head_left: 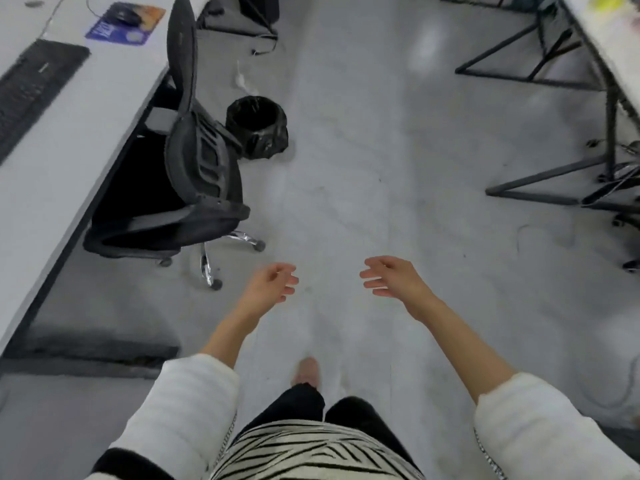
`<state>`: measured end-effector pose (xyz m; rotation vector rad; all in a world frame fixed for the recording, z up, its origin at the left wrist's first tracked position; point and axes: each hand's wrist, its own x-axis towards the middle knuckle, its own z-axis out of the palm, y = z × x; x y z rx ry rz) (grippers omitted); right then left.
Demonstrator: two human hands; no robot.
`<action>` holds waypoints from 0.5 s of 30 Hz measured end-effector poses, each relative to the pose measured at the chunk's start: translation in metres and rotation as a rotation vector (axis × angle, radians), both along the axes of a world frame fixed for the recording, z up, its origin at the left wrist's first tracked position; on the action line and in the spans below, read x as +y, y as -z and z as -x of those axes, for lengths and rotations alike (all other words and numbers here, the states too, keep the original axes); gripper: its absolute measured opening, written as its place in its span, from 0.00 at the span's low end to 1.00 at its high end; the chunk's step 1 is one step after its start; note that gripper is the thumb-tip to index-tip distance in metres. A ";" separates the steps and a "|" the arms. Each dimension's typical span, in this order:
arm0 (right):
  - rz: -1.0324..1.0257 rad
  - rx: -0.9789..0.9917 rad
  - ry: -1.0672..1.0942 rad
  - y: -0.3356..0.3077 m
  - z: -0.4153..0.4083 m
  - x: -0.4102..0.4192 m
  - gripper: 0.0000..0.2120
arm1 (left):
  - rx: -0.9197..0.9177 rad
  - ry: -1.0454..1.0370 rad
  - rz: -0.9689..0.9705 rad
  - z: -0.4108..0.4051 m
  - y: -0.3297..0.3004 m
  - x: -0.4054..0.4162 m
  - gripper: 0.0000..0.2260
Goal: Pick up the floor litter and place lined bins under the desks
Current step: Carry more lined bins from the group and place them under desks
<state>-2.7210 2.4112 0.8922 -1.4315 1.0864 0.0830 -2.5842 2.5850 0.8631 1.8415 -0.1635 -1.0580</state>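
Observation:
A small bin point(257, 128) lined with a black plastic bag stands upright on the grey floor, just right of the office chair and ahead of me to the left. A white scrap of litter point(242, 79) lies on the floor beyond the bin. My left hand point(272, 284) and my right hand point(393, 277) hang in front of me above the floor, well short of the bin. Both have relaxed fingers and hold nothing.
A black office chair point(194, 174) is tucked at the white desk point(69, 126) on the left, which carries a keyboard point(31, 84) and a mouse pad point(126, 22). Black desk frames point(554, 188) and cables stand on the right. An aisle of grey floor runs between.

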 end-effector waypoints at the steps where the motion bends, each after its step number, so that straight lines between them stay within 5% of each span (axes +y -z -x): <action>1: 0.001 0.002 0.020 -0.006 -0.019 -0.026 0.10 | -0.002 0.007 0.006 -0.022 -0.006 -0.029 0.06; 15: -0.072 -0.030 0.022 0.018 -0.346 -0.410 0.09 | -0.010 0.042 -0.066 -0.337 0.004 -0.413 0.09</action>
